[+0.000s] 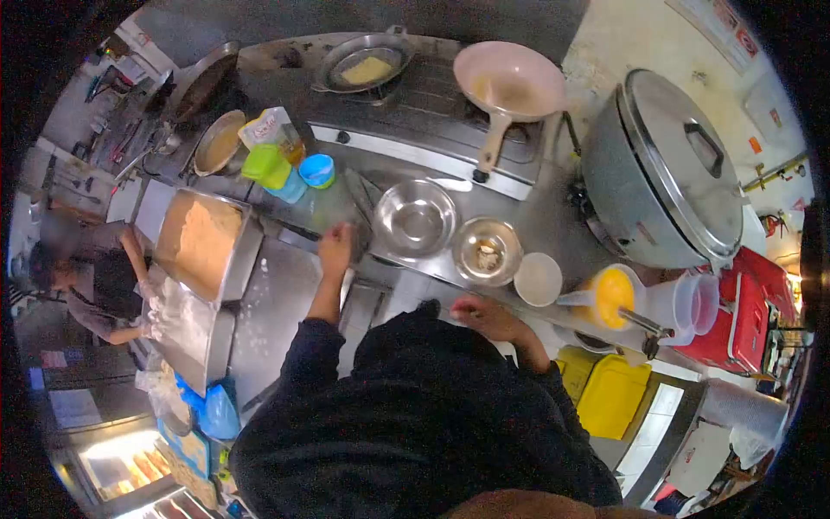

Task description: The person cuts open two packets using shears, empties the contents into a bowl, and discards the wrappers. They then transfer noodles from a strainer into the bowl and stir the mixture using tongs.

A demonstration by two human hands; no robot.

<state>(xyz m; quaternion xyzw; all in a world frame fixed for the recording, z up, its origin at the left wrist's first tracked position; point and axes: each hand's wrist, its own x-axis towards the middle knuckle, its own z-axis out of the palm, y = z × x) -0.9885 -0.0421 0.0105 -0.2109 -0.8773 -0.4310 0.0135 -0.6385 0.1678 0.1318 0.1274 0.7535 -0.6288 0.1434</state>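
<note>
My left hand (336, 248) is over the edge of the steel counter, its fingers curled together. Beside it is a blurred greyish shape (360, 208); I cannot make out its kind or whether my fingers hold it. A wide steel bowl (416, 219) stands to the right of this hand. My right hand (491, 317) hangs low in front of my body, fingers loosely apart, with nothing visible in it. Just beyond it are a smaller steel bowl (488, 251) with some pale food inside and a white round bowl (538, 279).
Behind the bowls, a stove holds a pan with a yellow slab (367, 71) and a pink frying pan (508, 82). A large lidded cooker (661, 173) stands right, near a jug of yellow liquid (612, 294). At left, a co-worker (104, 268) handles flour beside a crumb-filled tray (207, 238).
</note>
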